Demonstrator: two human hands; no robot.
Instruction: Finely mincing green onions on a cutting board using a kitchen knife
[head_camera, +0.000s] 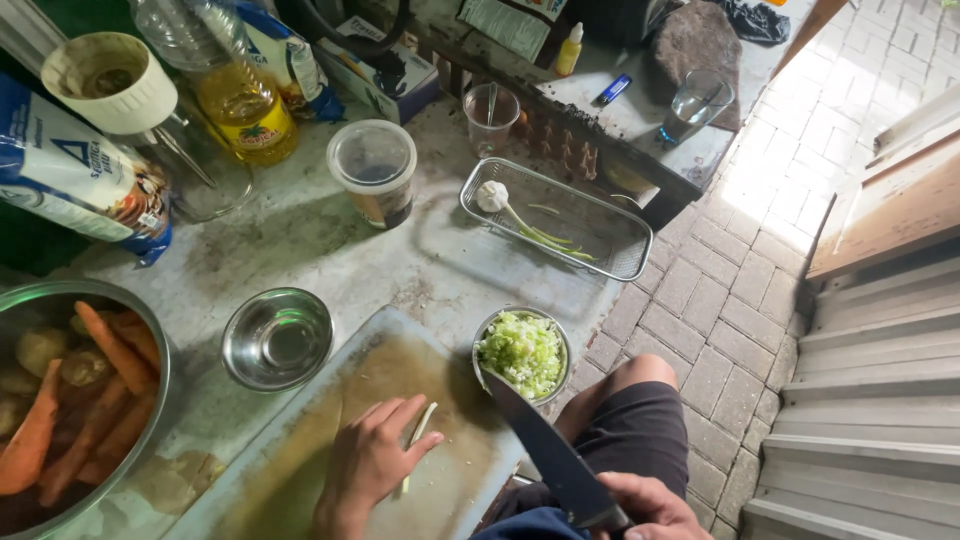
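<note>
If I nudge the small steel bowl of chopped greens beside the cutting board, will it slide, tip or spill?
The steel bowl sits close to the table edge, so a push rightward might send it off. The chopped greens are heaped to the rim; loose bits would probably spill if it is jolted. It looks small and light, likely to slide easily. The knife blade lies just beside it.

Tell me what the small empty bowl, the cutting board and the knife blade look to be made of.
Small empty bowl: polished metal, likely steel; its inside mirrors light. Cutting board: probably plastic, pale and translucent at the rim, matte, stained brownish in the middle. Knife blade, held by the right hand: dark, dull-looking metal; it sits in shadow, so its finish is uncertain.
</note>
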